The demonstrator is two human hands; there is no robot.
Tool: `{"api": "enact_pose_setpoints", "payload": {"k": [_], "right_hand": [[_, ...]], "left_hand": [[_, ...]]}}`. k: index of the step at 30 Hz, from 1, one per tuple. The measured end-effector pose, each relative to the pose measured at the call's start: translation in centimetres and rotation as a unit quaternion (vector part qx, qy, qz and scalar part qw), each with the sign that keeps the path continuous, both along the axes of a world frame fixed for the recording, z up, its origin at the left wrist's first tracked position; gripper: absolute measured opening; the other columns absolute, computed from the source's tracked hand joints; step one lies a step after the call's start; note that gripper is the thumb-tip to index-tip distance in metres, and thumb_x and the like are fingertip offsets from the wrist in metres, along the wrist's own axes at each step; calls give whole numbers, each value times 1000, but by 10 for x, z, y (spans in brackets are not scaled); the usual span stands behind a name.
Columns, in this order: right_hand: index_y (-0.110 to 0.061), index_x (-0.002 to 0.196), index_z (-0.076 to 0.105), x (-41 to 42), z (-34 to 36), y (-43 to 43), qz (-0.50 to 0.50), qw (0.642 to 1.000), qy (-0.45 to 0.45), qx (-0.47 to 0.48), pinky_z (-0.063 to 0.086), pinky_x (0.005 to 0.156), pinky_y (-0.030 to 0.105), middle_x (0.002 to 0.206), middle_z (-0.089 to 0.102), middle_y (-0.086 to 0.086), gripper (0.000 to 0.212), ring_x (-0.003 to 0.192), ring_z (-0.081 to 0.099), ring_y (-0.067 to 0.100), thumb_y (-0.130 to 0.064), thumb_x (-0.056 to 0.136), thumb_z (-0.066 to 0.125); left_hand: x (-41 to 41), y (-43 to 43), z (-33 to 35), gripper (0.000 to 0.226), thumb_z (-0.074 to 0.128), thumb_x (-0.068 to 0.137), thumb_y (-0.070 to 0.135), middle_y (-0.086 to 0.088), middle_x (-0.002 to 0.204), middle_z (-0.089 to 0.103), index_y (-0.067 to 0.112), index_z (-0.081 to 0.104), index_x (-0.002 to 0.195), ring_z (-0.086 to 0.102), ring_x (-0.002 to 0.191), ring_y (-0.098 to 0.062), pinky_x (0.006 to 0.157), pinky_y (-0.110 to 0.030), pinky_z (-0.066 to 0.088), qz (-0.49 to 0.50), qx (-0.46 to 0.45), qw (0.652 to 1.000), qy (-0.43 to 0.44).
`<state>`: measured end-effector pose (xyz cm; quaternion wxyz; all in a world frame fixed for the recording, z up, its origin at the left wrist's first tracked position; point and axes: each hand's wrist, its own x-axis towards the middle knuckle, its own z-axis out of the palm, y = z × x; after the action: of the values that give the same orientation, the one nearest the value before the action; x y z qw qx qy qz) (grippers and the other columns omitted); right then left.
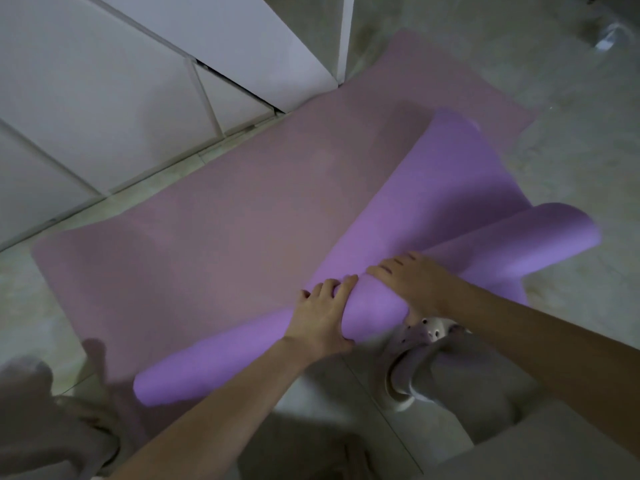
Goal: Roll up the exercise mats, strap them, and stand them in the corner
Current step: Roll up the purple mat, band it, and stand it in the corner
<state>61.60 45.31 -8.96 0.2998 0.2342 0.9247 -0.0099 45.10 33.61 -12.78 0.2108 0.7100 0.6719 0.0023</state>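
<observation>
Purple mat (207, 220) half rolled, left hand (322, 317) and right hand (412, 282) gripping it, cabinets (138, 81) alongside, slipper (429, 330) beside roll

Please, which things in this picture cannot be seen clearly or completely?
Head view only.
1. The roll: left end motion-blurred, turns cannot be counted.
2. Shoe: partly hidden by the right hand and the trouser leg.
3. Pale object at top right: blurred, cut off by the frame edge.
4. Mat under the roll and the left hand: covered by them.
</observation>
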Motion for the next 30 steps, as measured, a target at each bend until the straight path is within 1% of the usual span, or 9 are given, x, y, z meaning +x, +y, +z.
{"api": "enact_pose_setpoints", "payload": {"k": [4, 7, 9, 12, 16, 18, 22, 26, 30], "right_hand": [[-17, 142, 32, 4, -27, 13, 21, 999, -38, 3, 40, 91, 40, 125, 49, 4, 92, 110, 50, 27, -38, 62, 73], [-17, 106, 66, 13, -63, 25, 68, 995, 20, 67, 50, 69, 36, 86, 63, 3, 65, 74, 61, 26, -25, 42, 73], [-17, 86, 67, 18, -79, 28, 93, 987, 67, 109, 52, 65, 34, 71, 60, 2, 24, 63, 59, 24, -16, 66, 55], [-17, 70, 64, 29, -109, 41, 102, 980, 99, 139, 52, 67, 36, 62, 57, 2, 44, 59, 59, 23, 1, 83, 26], [-18, 67, 66, 43, -123, 56, 110, 988, 65, 89, 48, 75, 40, 65, 62, 3, 30, 62, 62, 24, 4, 62, 46], [-17, 68, 73, 45, -125, 60, 81, 993, 63, 56, 56, 67, 39, 65, 65, 3, 25, 60, 65, 23, -4, 50, 60], [-15, 70, 76, 48, -147, 70, 23, 997, 77, 2, 58, 60, 42, 66, 68, 5, 64, 61, 68, 25, -16, 7, 86], [-18, 66, 74, 46, -159, 79, 44, 997, 66, 10, 58, 62, 39, 62, 66, 1, 47, 57, 66, 23, -11, 20, 81], [-16, 67, 73, 45, -174, 85, 50, 996, 68, 3, 58, 63, 42, 62, 65, 3, 35, 59, 67, 24, -5, 38, 56]], "left_hand": [[5, 3, -24, 119, 73, 38, 66, -4, 107, 61, 19, 30, 137, 63, 88, -24, 65, -32, 48, -4, -35, 999, 1], [4, 6, -48, 113, 47, 56, 74, -8, 131, 48, 18, 17, 149, 53, 112, -26, 83, -36, 46, -16, -92, 993, -68], [-1, 10, -59, 98, 34, 71, 71, -9, 141, 35, 21, 8, 152, 42, 123, -28, 96, -36, 39, -12, -151, 982, -116], [-11, 25, -76, 70, 43, 95, 43, -9, 145, 31, 21, 8, 151, 38, 128, -29, 99, -36, 34, 8, -169, 980, -104], [-35, 58, -107, 63, 45, 96, 35, -5, 151, 24, 19, 15, 150, 31, 135, -23, 105, -34, 29, 68, -152, 985, -42], [-46, 75, -120, 64, 47, 96, 34, -6, 153, 21, 18, 16, 149, 27, 138, -23, 107, -35, 27, 95, -170, 980, -43], [-53, 105, -140, 75, 54, 93, 32, -11, 155, 17, 19, 8, 151, 21, 142, -26, 112, -39, 24, 147, -230, 957, -102], [-47, 125, -157, 80, 61, 90, 27, -11, 155, 22, 12, 11, 150, 24, 141, -25, 108, -27, 23, 195, -268, 927, -176], [-39, 132, -170, 93, 68, 84, 39, -12, 152, 28, 13, 9, 151, 31, 137, -27, 106, -28, 29, 257, -329, 882, -217]]}}
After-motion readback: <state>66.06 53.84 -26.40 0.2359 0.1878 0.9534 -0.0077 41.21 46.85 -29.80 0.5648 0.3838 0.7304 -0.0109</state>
